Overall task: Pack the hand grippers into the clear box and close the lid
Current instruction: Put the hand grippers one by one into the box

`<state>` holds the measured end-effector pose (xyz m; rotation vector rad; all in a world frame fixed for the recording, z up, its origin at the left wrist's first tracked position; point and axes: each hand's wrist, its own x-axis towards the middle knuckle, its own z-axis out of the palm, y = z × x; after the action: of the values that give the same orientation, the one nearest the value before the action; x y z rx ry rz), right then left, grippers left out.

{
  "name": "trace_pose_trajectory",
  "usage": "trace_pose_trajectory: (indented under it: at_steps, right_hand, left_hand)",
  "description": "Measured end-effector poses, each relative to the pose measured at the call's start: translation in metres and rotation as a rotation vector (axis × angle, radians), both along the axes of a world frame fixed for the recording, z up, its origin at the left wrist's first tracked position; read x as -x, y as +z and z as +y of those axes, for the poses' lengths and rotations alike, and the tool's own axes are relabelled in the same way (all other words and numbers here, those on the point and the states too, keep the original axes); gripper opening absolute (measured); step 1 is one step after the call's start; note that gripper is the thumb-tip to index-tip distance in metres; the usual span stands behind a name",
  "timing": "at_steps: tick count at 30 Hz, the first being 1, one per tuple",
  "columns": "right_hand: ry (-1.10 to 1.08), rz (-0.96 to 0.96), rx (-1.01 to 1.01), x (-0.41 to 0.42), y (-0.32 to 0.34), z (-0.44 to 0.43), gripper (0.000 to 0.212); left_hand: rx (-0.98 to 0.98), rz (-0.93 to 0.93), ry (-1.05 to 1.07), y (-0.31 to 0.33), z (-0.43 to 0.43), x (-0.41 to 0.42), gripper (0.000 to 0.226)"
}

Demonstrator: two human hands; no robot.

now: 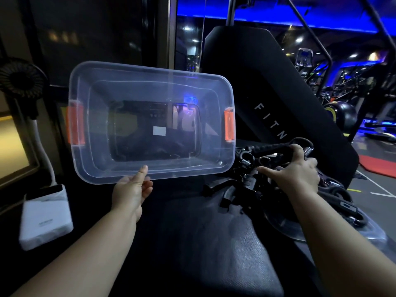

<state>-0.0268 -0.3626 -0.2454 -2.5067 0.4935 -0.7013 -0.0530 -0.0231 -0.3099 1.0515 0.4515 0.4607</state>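
Lying under everything is a big black padded bench [203, 243]. Above it the clear box [154, 86] is held up in the air and tipped, so its open top faces the person. It has nothing in it. Its long side runs from left to right.

A pile of hand grippers [246, 185] lies on the bench, to the right of the box and a bit lower. A clear flat piece [372, 236] shows under the far side of the pile. It may be the lid, but that is hard to tell.

The left hand [132, 194] pinches the near rim of the box, thumb on the inside and fingers behind. The right hand [297, 172] is on top of the pile, with its fingers curled tight around the handle of one hand gripper [272, 147]. That handle points left, toward the box.

The right end of the box is just beside this hand. So I think the next move is short: lift the hand gripper, bring it left and drop it into the open top. The right hand is nearer to the pile, and the left hand is busy holding.

Two small orange clips [229, 125] sit on the short ends of the box.
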Motion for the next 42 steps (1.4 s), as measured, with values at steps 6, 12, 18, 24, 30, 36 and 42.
trace_pose_trajectory:
  at_steps: [6,12,18,24,30,36,42]
  right_hand:
    - [0.172,-0.276,-0.107,0.004,0.003,0.003,0.074]
    - [0.282,-0.520,-0.104,0.004,0.011,0.023,0.036]
    - [0.343,-0.758,-0.100,0.006,0.027,0.054,0.023]
    - [0.555,-0.715,-0.077,-0.006,0.031,0.097,0.025]
    - [0.643,-0.454,0.005,-0.039,0.017,0.141,0.024]
    - [0.543,-0.349,-0.014,-0.072,0.010,0.161,0.019]
    - [0.457,-0.187,0.122,-0.096,0.010,0.173,0.021]
  left_hand:
    - [0.035,-0.035,-0.021,0.000,0.001,0.001,0.023]
    - [0.046,-0.058,-0.049,0.001,0.000,0.003,0.020]
    - [0.069,-0.066,-0.068,0.002,0.002,0.004,0.018]
    - [0.098,-0.055,-0.074,0.000,0.005,0.001,0.021]
    - [0.132,-0.066,-0.075,0.001,0.006,0.002,0.019]
    - [0.113,-0.070,-0.092,0.001,0.007,0.002,0.018]
    - [0.066,-0.108,-0.101,-0.001,0.004,0.002,0.020]
